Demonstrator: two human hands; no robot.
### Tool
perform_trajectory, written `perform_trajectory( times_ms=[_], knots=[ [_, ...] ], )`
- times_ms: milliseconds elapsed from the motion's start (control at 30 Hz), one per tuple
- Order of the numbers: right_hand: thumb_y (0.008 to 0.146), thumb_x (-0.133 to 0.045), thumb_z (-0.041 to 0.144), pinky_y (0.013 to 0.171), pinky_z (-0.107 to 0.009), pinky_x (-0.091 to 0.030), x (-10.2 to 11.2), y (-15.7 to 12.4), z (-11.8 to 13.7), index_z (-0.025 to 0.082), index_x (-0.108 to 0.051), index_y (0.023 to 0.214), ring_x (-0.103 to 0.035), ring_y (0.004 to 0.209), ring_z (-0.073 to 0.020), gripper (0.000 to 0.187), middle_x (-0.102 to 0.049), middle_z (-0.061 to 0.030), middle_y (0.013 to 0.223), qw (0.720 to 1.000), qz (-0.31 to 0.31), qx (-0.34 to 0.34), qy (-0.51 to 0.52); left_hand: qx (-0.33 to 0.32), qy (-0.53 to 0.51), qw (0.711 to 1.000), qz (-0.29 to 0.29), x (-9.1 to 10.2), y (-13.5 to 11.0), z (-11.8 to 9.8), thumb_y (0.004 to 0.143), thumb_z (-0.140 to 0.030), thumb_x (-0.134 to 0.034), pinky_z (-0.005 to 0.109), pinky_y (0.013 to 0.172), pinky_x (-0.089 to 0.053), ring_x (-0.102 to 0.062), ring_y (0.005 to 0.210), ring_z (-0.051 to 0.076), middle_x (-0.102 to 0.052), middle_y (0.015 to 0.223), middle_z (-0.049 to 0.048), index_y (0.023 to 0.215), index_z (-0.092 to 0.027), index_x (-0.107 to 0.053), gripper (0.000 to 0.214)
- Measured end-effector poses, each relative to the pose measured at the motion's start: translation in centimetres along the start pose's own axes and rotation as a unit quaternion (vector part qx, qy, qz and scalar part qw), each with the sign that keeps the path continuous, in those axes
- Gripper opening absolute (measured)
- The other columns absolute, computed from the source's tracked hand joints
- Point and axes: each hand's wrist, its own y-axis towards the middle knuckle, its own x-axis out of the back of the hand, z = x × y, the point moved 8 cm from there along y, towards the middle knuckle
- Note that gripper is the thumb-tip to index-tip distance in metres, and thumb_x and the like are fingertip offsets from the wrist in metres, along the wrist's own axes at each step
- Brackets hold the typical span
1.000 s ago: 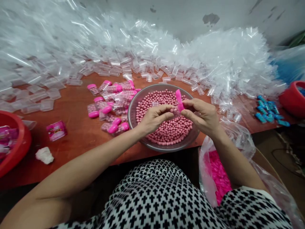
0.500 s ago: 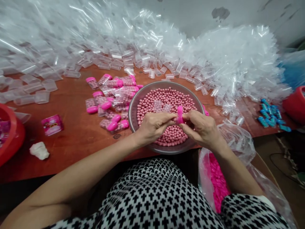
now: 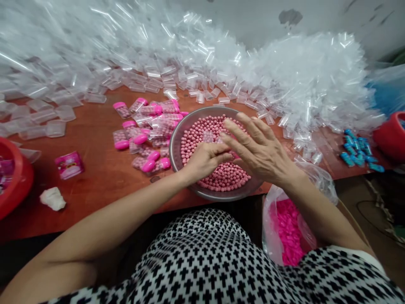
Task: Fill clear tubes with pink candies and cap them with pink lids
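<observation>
A small pinkish piece (image 3: 236, 156), mostly hidden, lay between the hands above the beads; the left hand (image 3: 205, 162) appeared clamped on it, thumb against forefinger, while the right hand (image 3: 262, 150) had its fingers outstretched, slightly apart. Below, a metal bowl (image 3: 175, 147) contained pink beads (image 3: 224, 182). A cluster of capped tubes (image 3: 154, 155), bead-filled, appeared finished; a far larger heap of clear tubes (image 3: 56, 128) apparently remained unfilled. A plastic bag (image 3: 269, 236) held bright pink pieces (image 3: 288, 236); a red tub (image 3: 19, 173), packets (image 3: 4, 173).

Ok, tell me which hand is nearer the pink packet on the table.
Left. The left hand is over the bowl, right of the pink packet; the right hand is farther right.
</observation>
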Motion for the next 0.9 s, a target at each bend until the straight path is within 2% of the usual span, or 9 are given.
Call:
perform_trajectory(
  times_ms=[33,100,167,267,400,567,767,900],
  knots=[
    [0.097,-0.049,0.026,0.121,-0.053,-0.026,0.0,0.3,0.2,0.026,-0.039,0.15,-0.035,0.147,-0.0261,0.054,-0.046,-0.0055,0.154,1.0,0.017,0.019,-0.009,0.005,-0.018,1.0,0.003,-0.1,0.0,0.1,0.085,-0.032,-0.065,0.029,0.074,-0.054,-0.069,0.073,0.018,-0.075,0.077,0.002,0.084,-0.015,-0.076,0.021],
    [0.096,-0.052,0.033,0.12,-0.054,-0.028,-0.2,0.6,-0.2,0.019,-0.042,0.148,-0.039,0.144,-0.0291,0.055,-0.049,-0.0109,0.151,0.999,0.034,0.021,-0.017,0.023,-0.061,0.998,-0.006,0.1,0.1,0.6,0.084,-0.034,-0.065,0.029,0.073,-0.054,-0.067,0.074,0.017,-0.073,0.077,0.0018,0.085,-0.015,-0.074,0.022],
    [0.093,-0.056,0.043,0.115,-0.055,-0.035,-0.8,0.5,-1.1,0.01,-0.045,0.145,-0.047,0.135,-0.034,0.062,-0.056,-0.019,0.142,0.999,0.027,-0.02,-0.009,0.048,-0.106,0.993,-0.022,0.5,0.1,1.1,0.083,-0.036,-0.067,0.028,0.073,-0.054,-0.066,0.075,0.016,-0.071,0.081,0.0023,0.09,-0.015,-0.071,0.023],
    [0.091,-0.057,0.05,0.105,-0.052,-0.046,-2.1,-0.1,-1.7,0.005,-0.041,0.146,-0.057,0.121,-0.0346,0.073,-0.062,-0.0224,0.129,0.996,-0.01,-0.092,0.02,0.068,-0.157,0.984,-0.046,1.0,0.1,1.3,0.082,-0.035,-0.067,0.026,0.072,-0.052,-0.063,0.075,0.013,-0.068,0.085,0.0026,0.093,-0.014,-0.065,0.023],
    [0.089,-0.06,0.05,0.101,-0.051,-0.048,-3.2,-0.5,-0.7,0.004,-0.035,0.148,-0.059,0.115,-0.0342,0.079,-0.062,-0.0224,0.126,0.986,-0.081,-0.145,0.013,0.074,-0.152,0.984,-0.053,1.1,0.2,1.0,0.083,-0.029,-0.063,0.024,0.068,-0.048,-0.057,0.072,0.011,-0.062,0.08,0.0004,0.093,-0.015,-0.061,0.017],
    [0.089,-0.058,0.047,0.09,-0.049,-0.052,-3.3,0.0,-0.1,0.006,-0.044,0.141,-0.063,0.098,-0.0335,0.067,-0.067,-0.0203,0.11,0.978,-0.137,-0.154,0.0,0.085,-0.171,0.98,-0.062,1.2,0.1,1.1,0.082,-0.027,-0.062,0.024,0.066,-0.046,-0.055,0.073,0.012,-0.06,0.081,0.0005,0.095,-0.014,-0.061,0.018],
    [0.088,-0.053,0.05,0.073,-0.042,-0.053,-4.0,0.2,-0.6,0.006,-0.056,0.129,-0.063,0.086,-0.0316,0.06,-0.068,-0.0181,0.094,0.984,-0.123,-0.128,-0.014,0.095,-0.22,0.969,-0.058,1.3,0.1,1.2,0.078,-0.021,-0.065,0.024,0.068,-0.046,-0.056,0.07,0.011,-0.061,0.078,-0.0005,0.088,-0.014,-0.061,0.012],
    [0.087,-0.057,0.052,0.083,-0.046,-0.054,-4.4,0.6,-1.0,0.007,-0.05,0.135,-0.064,0.098,-0.0335,0.066,-0.068,-0.0204,0.108,0.986,-0.101,-0.134,0.006,0.112,-0.241,0.961,-0.073,0.9,0.3,1.7,0.078,-0.018,-0.066,0.023,0.062,-0.047,-0.054,0.062,0.009,-0.059,0.069,-0.0032,0.087,-0.015,-0.062,0.01]
  ],
)
